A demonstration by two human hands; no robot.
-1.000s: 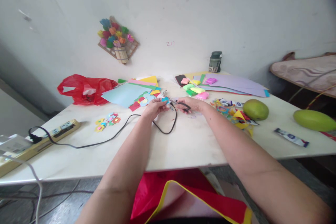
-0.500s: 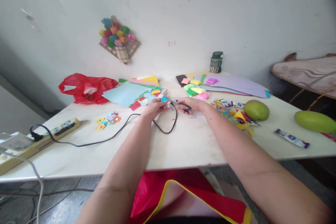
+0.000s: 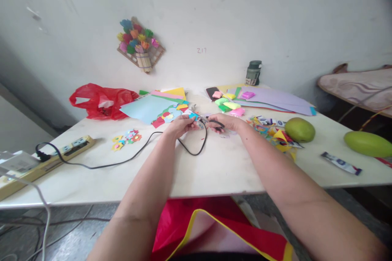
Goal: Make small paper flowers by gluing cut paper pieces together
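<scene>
1. Small blue paper piece (image 3: 193, 116) is being pinched, at centre, by left hand (image 3: 183, 125)
2. Black-handled metal scissors (image 3: 218, 122) are being gripped by right hand (image 3: 227, 122), cutting seemingly unfinished
3. Multicoloured paper flowers (image 3: 133, 136), seemingly done, are being kept at left

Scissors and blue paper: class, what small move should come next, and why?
Probably a small snip into the blue paper: the left hand pinches it, the right hand holds the scissors, and their blades lie close to the paper. Whether they are open is too small to tell.
</scene>
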